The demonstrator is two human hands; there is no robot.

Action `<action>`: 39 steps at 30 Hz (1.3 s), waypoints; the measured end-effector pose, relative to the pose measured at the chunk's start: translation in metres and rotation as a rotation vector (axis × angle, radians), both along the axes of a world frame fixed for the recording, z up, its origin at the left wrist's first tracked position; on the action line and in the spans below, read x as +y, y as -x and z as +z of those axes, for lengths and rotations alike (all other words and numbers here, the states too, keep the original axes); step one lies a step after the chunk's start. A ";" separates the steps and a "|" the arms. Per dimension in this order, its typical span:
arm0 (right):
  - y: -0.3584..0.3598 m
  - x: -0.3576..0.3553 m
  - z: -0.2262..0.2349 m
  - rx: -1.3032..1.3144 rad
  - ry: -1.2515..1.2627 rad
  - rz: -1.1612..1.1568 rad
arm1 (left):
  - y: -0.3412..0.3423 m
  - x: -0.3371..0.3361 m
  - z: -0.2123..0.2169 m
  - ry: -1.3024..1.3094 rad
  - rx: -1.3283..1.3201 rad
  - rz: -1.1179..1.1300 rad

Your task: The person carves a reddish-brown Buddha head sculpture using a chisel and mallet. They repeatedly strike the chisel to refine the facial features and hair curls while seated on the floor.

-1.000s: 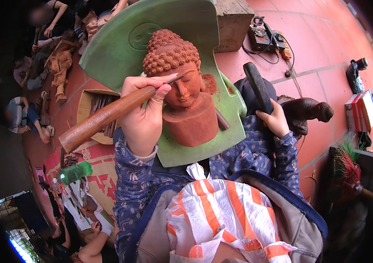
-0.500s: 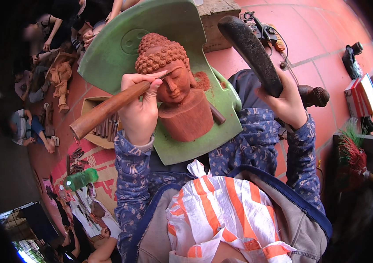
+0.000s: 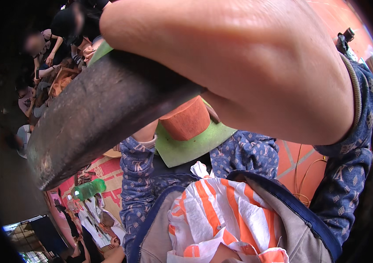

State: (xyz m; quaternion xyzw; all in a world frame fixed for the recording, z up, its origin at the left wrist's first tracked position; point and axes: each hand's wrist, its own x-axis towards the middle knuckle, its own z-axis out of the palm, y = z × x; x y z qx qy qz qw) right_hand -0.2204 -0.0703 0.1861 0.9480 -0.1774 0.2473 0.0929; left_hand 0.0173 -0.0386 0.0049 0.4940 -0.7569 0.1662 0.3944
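My right hand [image 3: 234, 57] is raised very near the camera and fills the upper part of the view. It is closed around a dark, curved mallet [image 3: 103, 114] that slants down to the left. Behind the mallet, only the heel of my left hand [image 3: 146, 132] shows; its fingers and anything in them are hidden. The round base of a reddish-brown wooden Buddha-head carving [image 3: 186, 124] shows below the mallet, its head covered. It rests on a green plastic chair piece [image 3: 190, 149] before my lap. A brown stick-like piece [image 3: 212, 113] lies beside the base.
At left, a green bottle [image 3: 89, 189] lies by red-printed cardboard [image 3: 112, 175]. Several people sit or bend at the upper left, near another carving [image 3: 61, 82]. An orange cord [image 3: 299, 193] lies on the tiles at right. Orange-and-white striped cloth [image 3: 234, 206] covers my front.
My right hand has lifted the mallet up and leftward, close to the camera. It now covers the carved head and the left hand, which earlier held a wooden-handled chisel against the face.
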 end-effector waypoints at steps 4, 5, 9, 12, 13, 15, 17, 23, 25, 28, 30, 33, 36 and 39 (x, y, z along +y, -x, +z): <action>-0.010 0.000 0.002 0.091 0.086 -0.004 | 0.008 -0.006 -0.003 0.028 0.002 -0.045; -0.011 -0.001 0.001 0.102 0.095 -0.004 | 0.009 -0.005 -0.003 0.028 0.000 -0.049; -0.014 -0.006 0.000 0.131 0.120 0.008 | 0.013 -0.003 0.005 0.004 0.017 -0.058; -0.013 -0.008 0.001 0.117 0.131 0.022 | 0.015 0.000 0.020 -0.083 0.105 -0.007; -0.014 -0.009 0.000 0.135 0.131 0.014 | 0.020 -0.004 0.022 -0.124 0.171 0.004; -0.010 -0.012 0.006 0.151 0.139 0.009 | 0.026 -0.008 0.026 -0.106 0.206 -0.007; -0.008 -0.008 0.004 0.152 0.141 0.008 | 0.028 -0.010 0.030 -0.098 0.199 -0.021; 0.000 -0.012 0.002 0.127 0.139 0.005 | 0.028 -0.008 0.042 -0.223 0.203 -0.050; 0.016 -0.001 0.008 0.149 0.154 -0.064 | 0.039 -0.018 0.042 -0.213 0.255 -0.142; 0.026 -0.004 0.008 0.113 0.130 -0.073 | 0.033 -0.012 0.047 -0.234 0.179 -0.074; 0.041 -0.002 0.011 0.095 0.117 -0.102 | 0.035 -0.013 0.050 -0.249 0.161 -0.053; 0.055 0.000 0.008 0.072 0.089 -0.126 | 0.032 -0.012 0.052 -0.270 0.121 -0.035; 0.062 -0.002 0.004 0.069 0.076 -0.150 | 0.033 -0.015 0.053 -0.310 0.162 -0.057; 0.067 0.000 0.004 0.068 0.069 -0.174 | 0.037 -0.017 0.057 -0.363 0.198 -0.059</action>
